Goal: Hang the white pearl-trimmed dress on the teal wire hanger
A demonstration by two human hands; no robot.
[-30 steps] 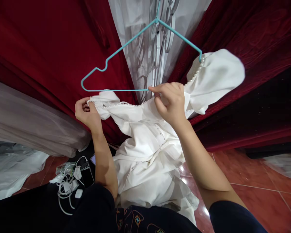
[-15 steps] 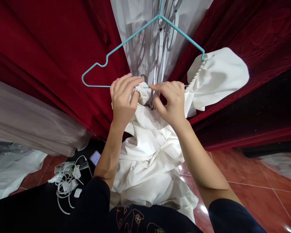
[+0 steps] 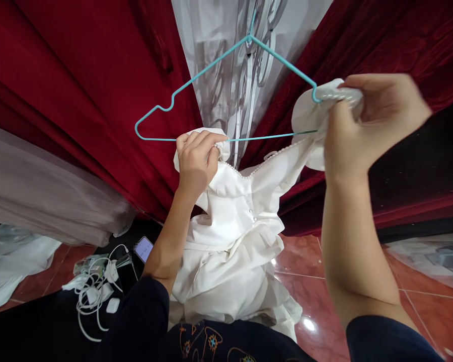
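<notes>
Hands: left hand (image 3: pixel 197 162) gripped white dress (image 3: pixel 234 236) neckline, 9 o'clock | right hand (image 3: pixel 366 123) pinched sleeve over teal hanger (image 3: pixel 226 90) end, 3 o'clock | advice: seat shoulder fully, avoid snagging pearls.

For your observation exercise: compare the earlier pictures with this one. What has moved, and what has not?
The right hand moved from the hanger's bar out to its right end, gripping the sleeve there. The left hand swung in from the left, bunching the neckline mid-bar. The teal hanger and white dress stay hanging.

Dark navy sleeves were worn, pushed up so that both forearms were left bare. The left hand (image 3: pixel 196 163) and right hand (image 3: pixel 370 123) were ungloved. A dark garment with coloured embroidered motifs was seen below.
</notes>
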